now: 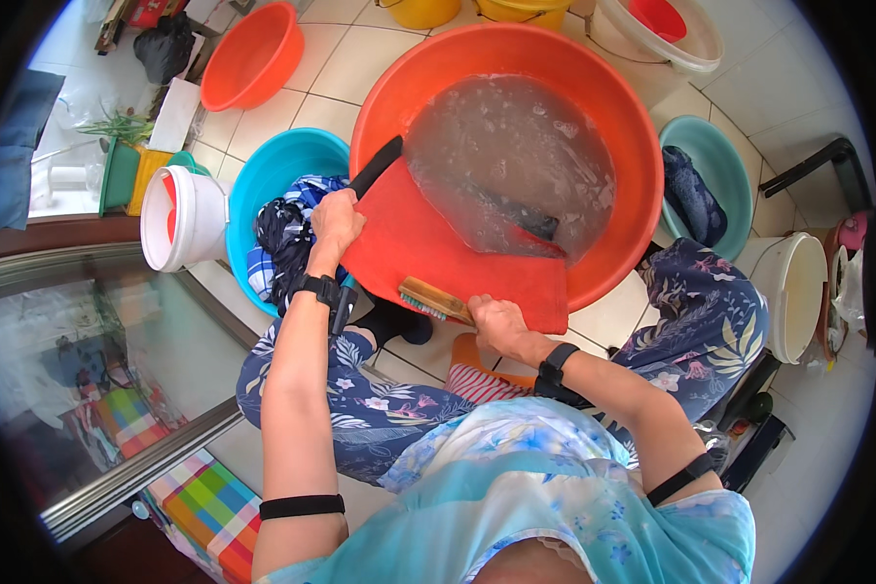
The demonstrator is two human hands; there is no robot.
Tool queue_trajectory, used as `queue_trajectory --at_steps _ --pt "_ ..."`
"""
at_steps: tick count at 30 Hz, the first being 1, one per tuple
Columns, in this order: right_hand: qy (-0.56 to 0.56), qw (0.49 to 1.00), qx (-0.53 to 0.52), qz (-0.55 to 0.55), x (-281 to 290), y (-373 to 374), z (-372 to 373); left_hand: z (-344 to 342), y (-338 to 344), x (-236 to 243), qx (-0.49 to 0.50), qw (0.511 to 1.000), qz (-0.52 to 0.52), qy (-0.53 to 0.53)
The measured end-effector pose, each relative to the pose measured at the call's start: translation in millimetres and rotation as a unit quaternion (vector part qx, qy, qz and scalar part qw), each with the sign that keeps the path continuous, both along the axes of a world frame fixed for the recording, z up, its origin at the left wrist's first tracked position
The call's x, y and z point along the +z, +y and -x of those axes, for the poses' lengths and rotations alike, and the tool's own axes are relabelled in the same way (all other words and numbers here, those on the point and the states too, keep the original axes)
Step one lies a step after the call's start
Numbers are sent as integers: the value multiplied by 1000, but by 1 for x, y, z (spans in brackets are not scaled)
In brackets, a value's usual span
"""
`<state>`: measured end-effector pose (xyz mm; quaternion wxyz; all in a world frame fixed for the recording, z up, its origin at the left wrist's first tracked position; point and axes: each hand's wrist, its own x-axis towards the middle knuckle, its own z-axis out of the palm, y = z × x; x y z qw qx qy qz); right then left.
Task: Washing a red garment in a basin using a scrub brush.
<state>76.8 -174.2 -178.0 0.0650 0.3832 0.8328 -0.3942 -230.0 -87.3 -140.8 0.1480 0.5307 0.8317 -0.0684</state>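
My right hand (501, 325) is closed around the end of a wooden scrub brush (432, 298), its bristles facing down and toward me. Just beneath the brush lies a red cloth (457, 248), spread over the near rim of a big orange-red basin (628, 127). My left hand (338, 226) grips the cloth's left edge, where a black strip (375, 167) runs up along the basin wall. Murky, foamy water (506, 146) fills the basin. The cloth's far part dips into it, and a dark piece (528, 216) shows at the surface.
Left of the basin stands a blue tub (297, 146) of dark and checked clothes (287, 234), beside a white bucket (187, 219). A teal basin (740, 161) with dark cloth is on the right. A smaller orange basin (253, 54) and yellow buckets (526, 10) stand farther back.
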Motion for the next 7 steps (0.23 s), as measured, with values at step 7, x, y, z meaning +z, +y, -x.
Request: queue_trajectory --at_steps 7 --pt "-10 991 -6 137 -10 19 -6 11 -19 40 80 953 -99 -273"
